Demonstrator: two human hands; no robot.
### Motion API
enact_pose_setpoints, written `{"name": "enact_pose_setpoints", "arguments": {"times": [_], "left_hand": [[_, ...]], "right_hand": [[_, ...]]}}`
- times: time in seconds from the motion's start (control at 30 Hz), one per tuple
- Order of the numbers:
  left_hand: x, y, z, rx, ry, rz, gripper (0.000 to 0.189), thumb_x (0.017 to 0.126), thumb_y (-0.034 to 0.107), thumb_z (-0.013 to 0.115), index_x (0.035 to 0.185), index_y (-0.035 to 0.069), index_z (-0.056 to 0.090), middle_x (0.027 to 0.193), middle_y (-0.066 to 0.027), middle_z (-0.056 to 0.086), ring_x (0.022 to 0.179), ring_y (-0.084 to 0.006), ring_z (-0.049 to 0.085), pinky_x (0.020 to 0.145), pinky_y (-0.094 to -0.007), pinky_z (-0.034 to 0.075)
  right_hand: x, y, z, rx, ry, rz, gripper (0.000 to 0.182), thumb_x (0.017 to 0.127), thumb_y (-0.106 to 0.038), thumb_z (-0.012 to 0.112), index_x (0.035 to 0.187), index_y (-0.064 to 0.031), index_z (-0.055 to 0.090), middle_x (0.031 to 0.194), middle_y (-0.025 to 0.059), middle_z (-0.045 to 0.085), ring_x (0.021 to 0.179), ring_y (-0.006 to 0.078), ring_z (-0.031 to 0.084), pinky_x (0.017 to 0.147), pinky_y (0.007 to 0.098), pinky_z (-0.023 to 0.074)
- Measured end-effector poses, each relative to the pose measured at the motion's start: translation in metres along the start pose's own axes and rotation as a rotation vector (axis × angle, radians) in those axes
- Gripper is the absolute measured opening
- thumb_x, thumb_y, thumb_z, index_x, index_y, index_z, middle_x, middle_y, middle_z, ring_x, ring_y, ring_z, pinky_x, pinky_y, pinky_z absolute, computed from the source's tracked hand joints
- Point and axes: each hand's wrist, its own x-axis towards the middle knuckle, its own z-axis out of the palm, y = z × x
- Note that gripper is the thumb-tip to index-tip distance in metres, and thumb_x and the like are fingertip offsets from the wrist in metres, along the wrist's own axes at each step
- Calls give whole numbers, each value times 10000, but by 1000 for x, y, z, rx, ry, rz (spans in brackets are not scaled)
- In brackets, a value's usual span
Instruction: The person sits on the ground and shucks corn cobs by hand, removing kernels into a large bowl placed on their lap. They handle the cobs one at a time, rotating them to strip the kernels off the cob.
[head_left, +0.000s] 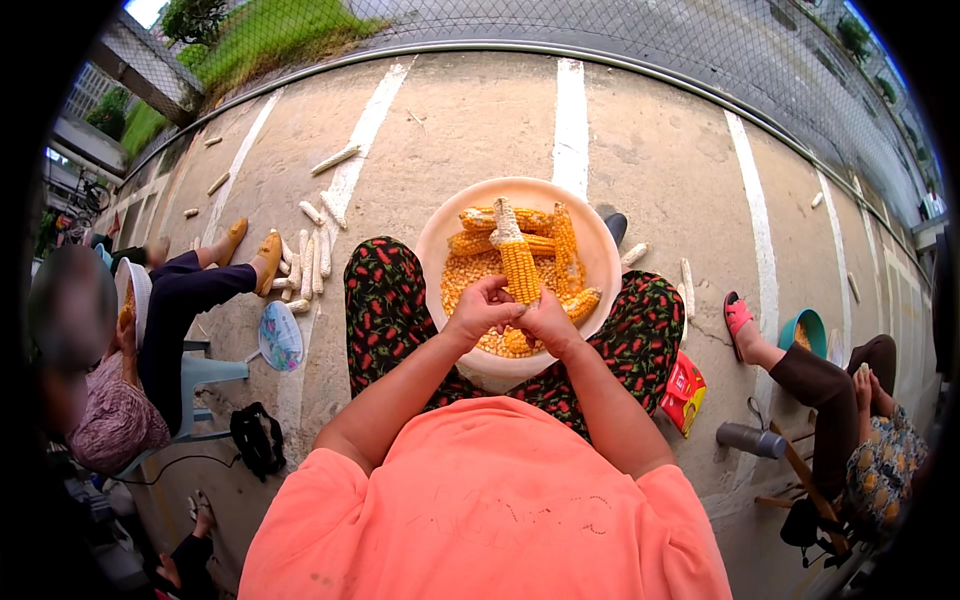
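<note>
An ear of corn (519, 268) stands tilted over a pale plastic basin (439, 217) set between my knees. Yellow kernels cover most of this ear, while its far end is a bare whitish tip. My right hand (550, 324) grips its near end. Close against that end is my left hand (484, 313), thumb and forefinger bent and touching there; whether it holds the ear is hidden. Inside the basin, loose kernels (472, 274) lie under several more ears, among them one upright ear (566, 251) along the right side.
Bare cobs (307, 262) are scattered on the concrete at left, near a hand fan (280, 336) and a black bag (257, 441). Seated people flank me on both sides. At right are a red packet (682, 394), a grey bottle (750, 439) and a teal basin (789, 328).
</note>
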Motion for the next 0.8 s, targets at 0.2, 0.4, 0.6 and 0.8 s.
{"name": "enact_pose_setpoints", "arguments": {"times": [0.2, 0.4, 0.6, 0.8], "left_hand": [[-4, 11, 4, 135, -20, -64, 272, 738, 33, 621, 991, -24, 539, 607, -25, 545, 430, -73, 499, 364, -187, 393], [-4, 4, 4, 193, 50, -30, 248, 714, 10, 542, 958, -36, 539, 589, -36, 536, 412, -81, 500, 343, -197, 391], [-1, -4, 3, 225, 67, -25, 225, 708, -9, 512, 928, -51, 531, 588, -43, 527, 401, -88, 491, 320, -208, 379], [-3, -3, 4, 132, 87, -23, 293, 686, -18, 494, 975, -63, 519, 567, -39, 505, 384, -95, 472, 303, -230, 366]], "right_hand": [[3, 7, 4, -86, 78, -28, 437, 672, -102, 630, 1072, -71, 457, 738, 28, 575, 509, 86, 516, 357, 216, 362], [1, 3, 6, -89, 16, -10, 449, 667, -101, 631, 1074, -67, 443, 759, 43, 582, 543, 101, 545, 346, 221, 382], [10, 19, 5, -59, 9, -42, 468, 647, -90, 632, 1075, -67, 443, 740, 38, 577, 545, 101, 548, 346, 228, 406], [-2, 2, 12, -69, 22, 10, 345, 681, -73, 602, 1004, -62, 483, 706, 16, 559, 491, 84, 505, 377, 220, 397]]}}
